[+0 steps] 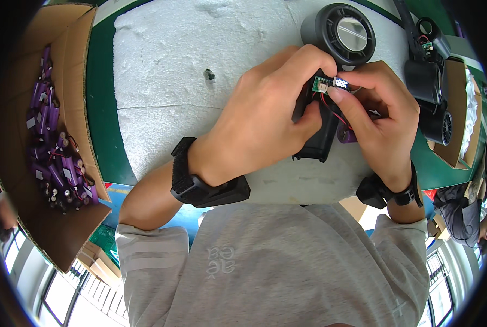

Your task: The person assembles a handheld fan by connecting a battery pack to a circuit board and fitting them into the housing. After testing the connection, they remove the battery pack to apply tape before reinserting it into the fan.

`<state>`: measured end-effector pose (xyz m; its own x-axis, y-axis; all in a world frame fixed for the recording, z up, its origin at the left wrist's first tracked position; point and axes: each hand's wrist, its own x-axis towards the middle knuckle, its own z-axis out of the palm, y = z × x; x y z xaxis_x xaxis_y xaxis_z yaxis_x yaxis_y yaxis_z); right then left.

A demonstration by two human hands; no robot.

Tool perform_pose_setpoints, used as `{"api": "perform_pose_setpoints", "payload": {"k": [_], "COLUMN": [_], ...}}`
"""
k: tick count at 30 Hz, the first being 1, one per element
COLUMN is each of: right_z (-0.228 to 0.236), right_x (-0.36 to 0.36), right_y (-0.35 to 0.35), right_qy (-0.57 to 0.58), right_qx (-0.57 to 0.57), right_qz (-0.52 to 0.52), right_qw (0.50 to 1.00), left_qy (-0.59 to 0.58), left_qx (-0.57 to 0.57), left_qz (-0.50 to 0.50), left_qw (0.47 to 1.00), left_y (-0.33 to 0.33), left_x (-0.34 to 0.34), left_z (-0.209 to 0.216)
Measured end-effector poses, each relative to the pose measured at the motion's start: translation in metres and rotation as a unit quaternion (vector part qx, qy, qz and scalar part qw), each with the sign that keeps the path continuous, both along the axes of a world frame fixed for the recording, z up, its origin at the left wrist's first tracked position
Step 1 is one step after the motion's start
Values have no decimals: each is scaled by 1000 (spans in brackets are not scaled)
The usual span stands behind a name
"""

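My left hand (271,109) is closed around the open black handle (318,139) of what looks like a handheld fan. Beyond the hands lies its round black head (339,34), with a shiny disc in the middle; the join between head and handle is hidden. Between thumb and fingers, my right hand (382,109) pinches a small green circuit board (321,85) with a white-dotted black part at its right end. Red and dark wires run down from the board. Partly under my right hand shows a purple battery cell (346,133).
A white foam sheet (167,71) covers much of the green table (104,82). At left stands a cardboard box (72,60) of purple battery cells (55,158). More black fan bodies (426,82) lie at right, beside another box (469,117). A small dark scrap (209,75) rests on the foam.
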<state>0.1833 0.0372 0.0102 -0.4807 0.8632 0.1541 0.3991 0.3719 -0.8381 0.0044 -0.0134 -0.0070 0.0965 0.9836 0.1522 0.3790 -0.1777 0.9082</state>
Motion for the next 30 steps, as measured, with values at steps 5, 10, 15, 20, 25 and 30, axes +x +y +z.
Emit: {"api": "perform_pose_setpoints", "payload": {"k": [5, 10, 15, 20, 25, 30], "right_z": [6, 3, 2, 2, 2, 2], "right_x": [4, 8, 7, 1, 2, 1], "right_y": [1, 9, 7, -1, 0, 3], "right_qy": [-26, -42, -49, -50, -46, -51], "right_qx": [-5, 87, 124, 113, 136, 201], "right_qz": [34, 87, 93, 43, 43, 62], "right_qw": [999, 992, 987, 991, 989, 976], "left_qy": [-12, -56, -64, -53, -50, -31], "left_qx": [0, -25, -51, -73, -76, -83], "left_qz": [-4, -24, -19, -6, 3, 12], "left_qw": [1000, 998, 996, 996, 996, 996], "left_y": [-1, 0, 0, 1, 1, 1], "left_x": [2, -1, -1, 0, 1, 2], "left_z": [0, 1, 0, 1, -1, 2]}}
